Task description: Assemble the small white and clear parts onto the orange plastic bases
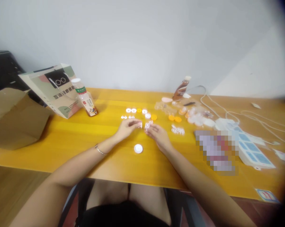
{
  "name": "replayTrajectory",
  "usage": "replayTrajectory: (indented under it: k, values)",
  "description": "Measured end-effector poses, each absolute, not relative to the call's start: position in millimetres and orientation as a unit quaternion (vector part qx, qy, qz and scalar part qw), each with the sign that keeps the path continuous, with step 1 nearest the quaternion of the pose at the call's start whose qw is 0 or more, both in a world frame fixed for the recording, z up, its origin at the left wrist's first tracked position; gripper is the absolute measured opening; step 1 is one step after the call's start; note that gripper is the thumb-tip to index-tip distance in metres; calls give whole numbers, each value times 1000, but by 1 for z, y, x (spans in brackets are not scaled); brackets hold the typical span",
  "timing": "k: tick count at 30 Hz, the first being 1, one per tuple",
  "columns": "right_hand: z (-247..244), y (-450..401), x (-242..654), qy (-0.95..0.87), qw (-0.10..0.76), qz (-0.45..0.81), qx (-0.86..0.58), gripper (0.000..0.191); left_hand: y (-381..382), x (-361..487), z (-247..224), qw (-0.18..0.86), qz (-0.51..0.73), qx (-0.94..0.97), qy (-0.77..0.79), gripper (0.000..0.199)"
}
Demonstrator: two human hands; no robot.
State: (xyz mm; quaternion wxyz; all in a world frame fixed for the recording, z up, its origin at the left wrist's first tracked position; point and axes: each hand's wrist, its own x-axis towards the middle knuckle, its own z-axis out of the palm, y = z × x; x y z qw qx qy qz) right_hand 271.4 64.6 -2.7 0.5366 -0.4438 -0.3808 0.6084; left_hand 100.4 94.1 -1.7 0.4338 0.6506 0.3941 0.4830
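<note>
Grip noted: left hand pinches small patterned piece; right hand holds similar pieces at its three o'clock. White disc lies towards six o'clock. Light fingertip pressure, level edges advised for steadiness.

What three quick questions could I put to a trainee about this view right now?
1. True or false: a thin silver metal bracelet circles the person's left wrist.
2. Where does the white round plastic disc nearest the person lie? A) in the brown paper bag; B) between the forearms; C) against the wall.
3. Which is nearer the long white plastic block with blue panels: left hand or right hand?
Key: 1 true; 2 B; 3 right hand.
</note>
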Motion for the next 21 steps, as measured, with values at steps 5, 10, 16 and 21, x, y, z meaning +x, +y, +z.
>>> replayTrajectory:
  k: [5, 10, 16, 21]
  values:
    - [-3, 63, 270, -398, 517, 626, -427, 29, 91, 102, 0, 458, 469, 656, 374, 26]
    - [-4, 62, 269, -420, 494, 636, -417, 34, 86, 105, 0, 363, 477, 712, 366, 19]
    - [-4, 60, 267, -429, 490, 643, -403, 32, 83, 104, -2, 251, 483, 770, 332, 17]
    - [-3, 60, 266, -426, 489, 649, -398, 31, 86, 105, -6, 222, 485, 783, 320, 18]
